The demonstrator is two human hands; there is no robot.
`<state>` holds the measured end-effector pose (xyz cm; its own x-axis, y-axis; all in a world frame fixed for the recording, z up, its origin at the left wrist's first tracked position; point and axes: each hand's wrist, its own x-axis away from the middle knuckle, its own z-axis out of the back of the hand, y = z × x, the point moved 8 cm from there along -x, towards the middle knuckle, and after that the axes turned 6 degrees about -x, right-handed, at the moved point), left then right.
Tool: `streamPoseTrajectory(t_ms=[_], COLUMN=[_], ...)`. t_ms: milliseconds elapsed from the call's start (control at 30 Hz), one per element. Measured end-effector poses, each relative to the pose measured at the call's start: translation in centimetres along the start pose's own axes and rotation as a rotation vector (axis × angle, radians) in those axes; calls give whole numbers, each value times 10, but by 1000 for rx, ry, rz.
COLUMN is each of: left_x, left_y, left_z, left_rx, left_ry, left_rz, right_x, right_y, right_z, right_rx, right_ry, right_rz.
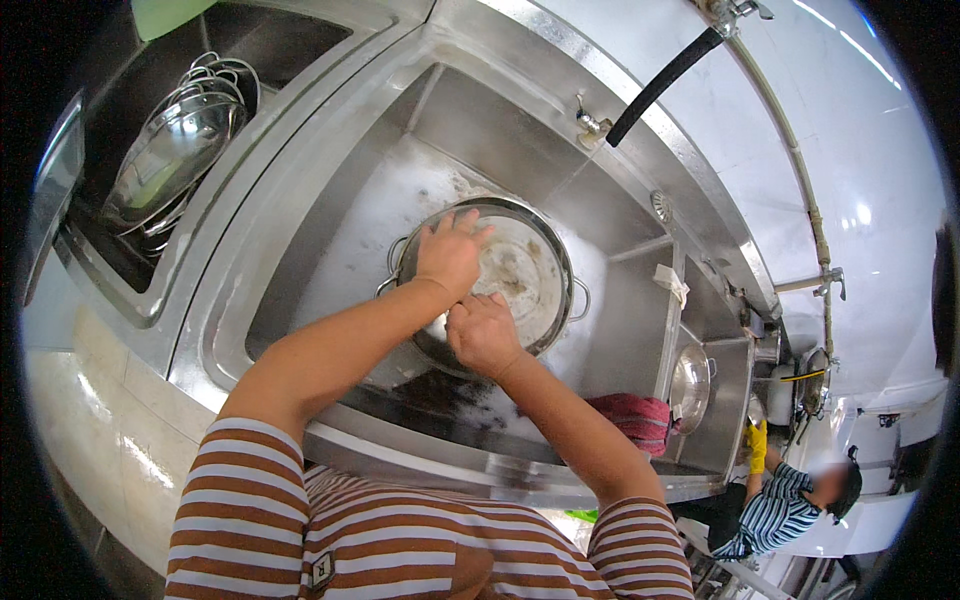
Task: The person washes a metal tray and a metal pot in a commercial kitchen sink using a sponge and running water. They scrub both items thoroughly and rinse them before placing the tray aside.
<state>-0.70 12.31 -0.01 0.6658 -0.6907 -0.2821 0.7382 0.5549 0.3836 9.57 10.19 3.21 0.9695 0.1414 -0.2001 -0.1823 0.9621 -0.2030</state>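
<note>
A round metal pan (pixel 542 285) with loop handles sits in the sudsy sink (pixel 500 130), its whitish bottom marked with brown stains. Two loops show at its left side, so another pan may be under it. My left hand (pixel 450 255) lies over the pan's left part with its fingers spread. Just below it, my right hand (pixel 484 335) is closed in a fist over the near part of the pan. Whatever that fist may hold is hidden.
Several shiny metal pans (pixel 180 150) are stacked in the left basin. A black hose (pixel 665 85) and a small tap (pixel 592 122) are at the back wall. A red cloth (pixel 630 420) hangs on the front edge; beyond it, another metal pan (pixel 690 385) and a yellow-gloved co-worker (pixel 775 510).
</note>
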Motion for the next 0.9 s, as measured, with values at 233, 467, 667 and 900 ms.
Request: streamPoseTrajectory(t_ms=[233, 467, 667, 900], left_x=[1, -1, 2, -9], left_y=[3, 2, -1, -61], left_z=[4, 3, 3, 1], left_rx=[9, 12, 21, 419], left_ry=[-34, -11, -16, -81], left_rz=[13, 8, 17, 401], right_x=[41, 1, 21, 57], right_y=[34, 8, 32, 92], right_z=[8, -4, 4, 25], right_rx=[53, 12, 18, 173], right_ry=[-124, -35, -72, 81], right_rz=[-58, -3, -92, -355])
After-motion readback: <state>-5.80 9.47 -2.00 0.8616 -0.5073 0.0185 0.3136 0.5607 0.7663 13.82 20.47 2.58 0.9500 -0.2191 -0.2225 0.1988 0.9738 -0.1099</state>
